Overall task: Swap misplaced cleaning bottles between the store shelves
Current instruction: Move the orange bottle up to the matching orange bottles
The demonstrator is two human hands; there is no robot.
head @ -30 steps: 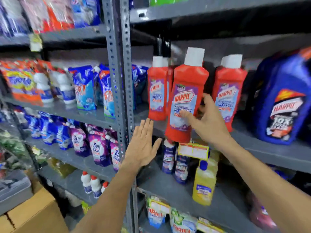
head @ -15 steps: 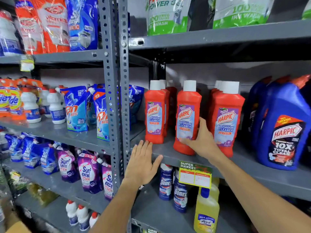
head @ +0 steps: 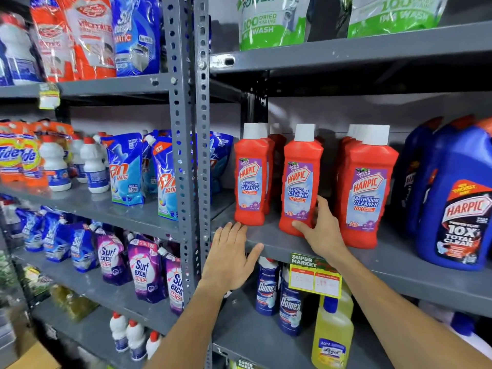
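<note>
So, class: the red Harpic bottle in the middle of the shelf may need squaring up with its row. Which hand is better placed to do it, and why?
Right. The right hand already wraps the middle red bottle at its base. The left hand lies flat and empty against the shelf edge.

The middle Harpic bottle (head: 300, 179) stands on the shelf (head: 394, 265), between another bottle (head: 251, 174) on its left and a row of bottles (head: 366, 187) on its right. Big jugs (head: 458, 198) stand farther right. Domex bottles (head: 267, 287) stand on the shelf below.
</note>
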